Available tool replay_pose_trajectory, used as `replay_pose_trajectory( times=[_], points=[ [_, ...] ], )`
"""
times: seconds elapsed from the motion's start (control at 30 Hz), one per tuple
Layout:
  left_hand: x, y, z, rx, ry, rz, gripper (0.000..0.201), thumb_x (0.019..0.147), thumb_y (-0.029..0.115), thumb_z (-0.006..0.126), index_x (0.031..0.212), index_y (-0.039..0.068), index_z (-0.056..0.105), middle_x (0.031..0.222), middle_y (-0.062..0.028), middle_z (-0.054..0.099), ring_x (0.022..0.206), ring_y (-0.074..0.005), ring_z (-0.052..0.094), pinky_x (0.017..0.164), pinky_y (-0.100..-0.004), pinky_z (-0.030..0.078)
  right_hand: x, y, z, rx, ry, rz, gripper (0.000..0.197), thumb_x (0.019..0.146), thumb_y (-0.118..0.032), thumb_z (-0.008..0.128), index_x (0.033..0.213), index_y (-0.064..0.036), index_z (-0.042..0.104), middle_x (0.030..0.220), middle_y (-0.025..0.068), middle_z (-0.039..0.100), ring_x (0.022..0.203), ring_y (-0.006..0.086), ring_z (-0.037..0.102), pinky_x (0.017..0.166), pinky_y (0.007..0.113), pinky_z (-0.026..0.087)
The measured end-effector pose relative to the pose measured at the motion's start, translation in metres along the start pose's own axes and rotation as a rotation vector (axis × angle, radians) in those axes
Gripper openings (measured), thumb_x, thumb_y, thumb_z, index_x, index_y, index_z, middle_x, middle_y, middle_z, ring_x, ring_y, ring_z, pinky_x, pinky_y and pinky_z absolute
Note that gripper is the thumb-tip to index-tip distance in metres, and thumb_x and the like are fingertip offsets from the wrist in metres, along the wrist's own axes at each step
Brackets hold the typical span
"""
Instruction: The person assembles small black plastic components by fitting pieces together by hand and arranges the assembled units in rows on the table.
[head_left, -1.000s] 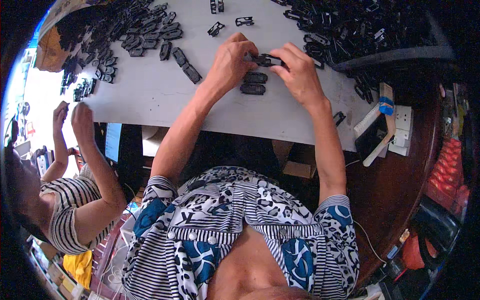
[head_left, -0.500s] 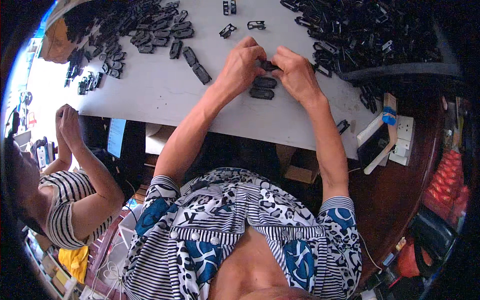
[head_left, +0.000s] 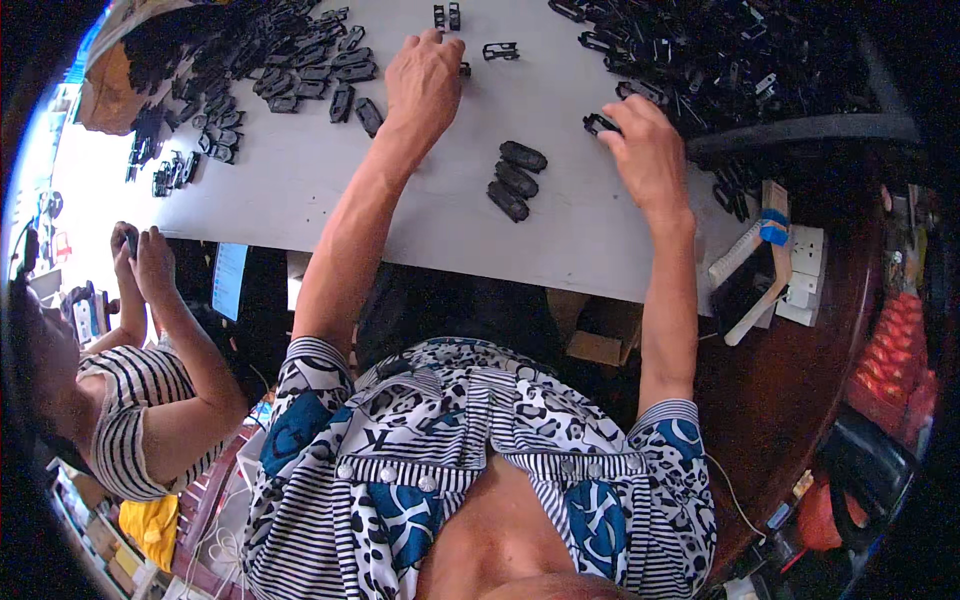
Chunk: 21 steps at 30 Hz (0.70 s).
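My right hand (head_left: pixel 648 150) pinches a small black plastic frame (head_left: pixel 598 124) between thumb and fingers, beside the large pile on the right. Further left, my left hand (head_left: pixel 425 85) reaches over the tabletop with its back up. Its fingertips point down and away and are mostly hidden. A black plastic frame (head_left: pixel 465 69) peeks out at that hand's right edge; whether the fingers grip it I cannot make out. Between my hands, three oblong black plastic housings (head_left: pixel 516 179) lie close together in a slanted row. Another open black frame (head_left: pixel 501 51) lies beyond them.
Black housings (head_left: pixel 315 70) spread over the table's far left. A heap of black frames (head_left: pixel 700 60) fills the far right. Two small frames (head_left: pixel 447 16) stand at the far edge. A power strip (head_left: pixel 803 275) lies right of the table. At left, a person's hands (head_left: pixel 140 250) hold something small.
My hands have parted from the middle. The housing they held now lies with the other two, which have shifted. My left hand moved far left; my right moved right and took a black frame.
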<state>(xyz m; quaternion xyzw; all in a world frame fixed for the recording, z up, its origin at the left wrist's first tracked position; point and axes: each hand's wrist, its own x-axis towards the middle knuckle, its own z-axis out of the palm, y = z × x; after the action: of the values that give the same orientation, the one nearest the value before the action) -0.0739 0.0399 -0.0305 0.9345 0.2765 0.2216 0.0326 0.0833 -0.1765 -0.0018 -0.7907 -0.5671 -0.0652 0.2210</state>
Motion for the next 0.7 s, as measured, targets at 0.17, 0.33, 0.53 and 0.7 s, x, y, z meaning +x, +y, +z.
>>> replay_pose_trajectory(
  times=[0.17,0.33,0.53,0.7],
  points=[
    [-0.006,0.013,0.005,-0.327,0.013,0.052,0.015,0.078,0.003,0.067,0.093,0.002,0.063,0.089,-0.016,0.061,0.087,-0.0353,0.062,0.075,-0.0427,0.05,-0.002,-0.004,0.016,-0.127,-0.065,-0.027,0.014,0.076,-0.007,0.07,0.083,-0.0022,0.06,0.092,0.0124,0.058,0.093,0.0306,0.06,0.076,0.042,0.051],
    [-0.011,0.031,0.001,-0.805,-0.124,-0.128,0.02,0.08,0.0,0.066,0.099,-0.001,0.062,0.083,-0.0116,0.062,0.075,-0.0213,0.064,0.069,-0.0335,0.051,-0.001,-0.005,0.021,-0.145,-0.076,-0.054,0.015,0.077,-0.008,0.069,0.086,-0.002,0.058,0.091,0.0132,0.057,0.092,0.0311,0.059,0.075,0.043,0.051],
    [-0.013,0.04,0.003,-0.753,-0.178,-0.09,0.017,0.081,-0.001,0.067,0.098,0.002,0.068,0.091,-0.0111,0.064,0.08,-0.0205,0.066,0.071,-0.0316,0.053,0.004,0.002,0.034,0.058,0.084,-0.053,0.018,0.081,-0.003,0.061,0.098,-0.0024,0.055,0.09,0.0153,0.057,0.088,0.0352,0.06,0.075,0.045,0.05],
    [-0.019,0.044,0.011,-0.717,-0.093,-0.034,0.018,0.077,-0.005,0.068,0.094,0.002,0.069,0.099,-0.0121,0.063,0.086,-0.0265,0.066,0.074,-0.0353,0.053,0.007,0.003,0.033,0.135,-0.094,0.047,0.03,0.083,-0.002,0.058,0.113,-0.0048,0.06,0.095,0.0189,0.055,0.091,0.0363,0.06,0.077,0.044,0.049]
  ],
)
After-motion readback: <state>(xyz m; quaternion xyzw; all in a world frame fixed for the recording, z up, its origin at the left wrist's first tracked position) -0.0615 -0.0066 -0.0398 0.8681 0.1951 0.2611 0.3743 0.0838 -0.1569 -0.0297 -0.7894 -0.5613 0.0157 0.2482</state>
